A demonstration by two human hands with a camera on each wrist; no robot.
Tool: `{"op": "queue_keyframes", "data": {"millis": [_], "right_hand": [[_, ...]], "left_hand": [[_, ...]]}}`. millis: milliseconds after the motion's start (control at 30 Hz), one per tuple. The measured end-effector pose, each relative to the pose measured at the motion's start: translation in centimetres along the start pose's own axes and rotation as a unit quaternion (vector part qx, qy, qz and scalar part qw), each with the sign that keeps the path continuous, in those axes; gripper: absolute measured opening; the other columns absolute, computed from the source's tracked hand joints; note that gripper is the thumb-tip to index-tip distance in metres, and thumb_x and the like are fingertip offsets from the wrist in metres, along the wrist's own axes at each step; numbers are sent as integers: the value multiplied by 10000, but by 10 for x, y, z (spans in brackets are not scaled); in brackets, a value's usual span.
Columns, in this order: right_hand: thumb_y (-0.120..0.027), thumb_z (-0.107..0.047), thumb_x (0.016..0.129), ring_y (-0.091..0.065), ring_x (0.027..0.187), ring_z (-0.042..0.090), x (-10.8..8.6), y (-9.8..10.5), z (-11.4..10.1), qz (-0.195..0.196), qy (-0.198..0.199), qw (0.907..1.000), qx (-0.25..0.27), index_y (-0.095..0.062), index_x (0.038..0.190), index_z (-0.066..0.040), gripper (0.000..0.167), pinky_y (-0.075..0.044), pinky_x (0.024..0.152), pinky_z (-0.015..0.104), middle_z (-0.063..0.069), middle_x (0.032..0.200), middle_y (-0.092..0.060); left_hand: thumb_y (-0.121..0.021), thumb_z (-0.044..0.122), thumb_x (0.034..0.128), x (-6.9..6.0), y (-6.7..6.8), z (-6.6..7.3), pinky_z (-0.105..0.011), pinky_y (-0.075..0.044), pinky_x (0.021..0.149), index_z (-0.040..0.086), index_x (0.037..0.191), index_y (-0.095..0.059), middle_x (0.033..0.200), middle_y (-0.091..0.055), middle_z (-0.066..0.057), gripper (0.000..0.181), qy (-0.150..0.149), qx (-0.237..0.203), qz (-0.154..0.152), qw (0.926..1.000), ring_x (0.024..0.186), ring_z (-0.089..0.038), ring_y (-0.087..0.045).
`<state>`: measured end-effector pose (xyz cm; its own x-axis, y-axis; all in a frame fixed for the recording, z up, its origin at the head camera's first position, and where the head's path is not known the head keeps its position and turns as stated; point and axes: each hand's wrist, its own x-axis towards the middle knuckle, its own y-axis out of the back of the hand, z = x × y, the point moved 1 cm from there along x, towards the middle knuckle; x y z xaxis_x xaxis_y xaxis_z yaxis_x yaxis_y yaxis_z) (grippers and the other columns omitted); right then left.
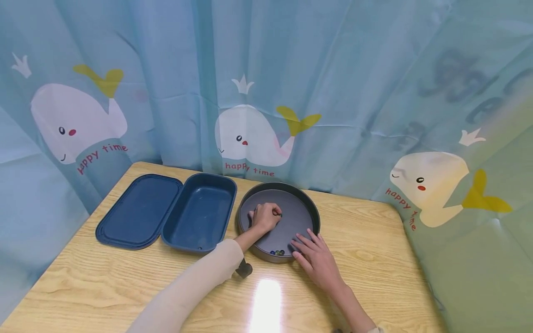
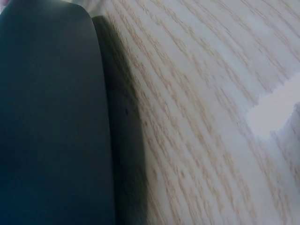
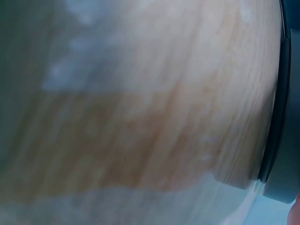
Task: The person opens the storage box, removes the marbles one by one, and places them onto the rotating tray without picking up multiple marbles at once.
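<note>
A round dark grey pan point(image 1: 291, 196) sits on the wooden table. My left hand point(image 1: 265, 217) reaches into it, with thumb and fingers pinching what looks like a small dark marble point(image 1: 280, 215). Several blue and green marbles point(image 1: 277, 253) lie together inside the pan at its near edge. My right hand point(image 1: 319, 261) rests at the pan's near right rim, fingers spread and fairly straight over the edge. In the left wrist view a dark wall point(image 2: 51, 117) fills the left side; the hand itself does not show clearly there.
A deep blue rectangular container point(image 1: 200, 212) stands left of the pan, with a small dark marble point(image 1: 200, 248) at its near end. Beside it lies a flat blue lid point(image 1: 139, 210). A dark knobbed piece point(image 1: 244, 269) is partly under my left sleeve. A curtain point(image 1: 354, 92) hangs behind the table.
</note>
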<state>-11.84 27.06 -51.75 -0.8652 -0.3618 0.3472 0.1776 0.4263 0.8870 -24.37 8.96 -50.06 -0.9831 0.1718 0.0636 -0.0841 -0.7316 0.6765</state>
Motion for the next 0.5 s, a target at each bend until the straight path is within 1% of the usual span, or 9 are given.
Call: {"op": "queue_keyframes", "data": {"millis": [133,233,367,500], "right_hand": [[-643,-320,983,-396,1397,345,0,0,0,-13,-14,10000,-9,-722,1250,-168,316,-221,1143,554,44,1380,-597],[-644,-322,982,-392,1400,339,-1,-1,1,2,-4,10000,2,-721,1251,-169,319,-218,1145,549,40,1384,-595],[-644,-325,981,-393,1399,340,-1,-1,1,77,41,10000,14,-724,1246,-165,319,-223,1143,548,37,1381,-597],[-629,-345,989,-382,1409,320,-1,-3,2,70,15,10000,-23,-722,1250,-172,327,-215,1150,533,29,1385,-595]], "left_hand": [[-778,150,872,1,1,0,-551,-326,841,112,857,-752,774,-644,43,49,23,20,-3,10000,880,-234,-562],[-778,150,874,1,2,1,-539,-330,828,127,852,-748,767,-638,56,44,43,-41,-17,10000,850,-213,-574],[-776,154,880,0,5,3,-504,-349,808,134,886,-759,784,-650,60,26,105,-212,-32,9997,811,-182,-596],[-771,127,881,-3,12,5,-494,-386,835,106,947,-769,838,-675,29,70,80,-500,17,9987,834,-191,-618]]}}
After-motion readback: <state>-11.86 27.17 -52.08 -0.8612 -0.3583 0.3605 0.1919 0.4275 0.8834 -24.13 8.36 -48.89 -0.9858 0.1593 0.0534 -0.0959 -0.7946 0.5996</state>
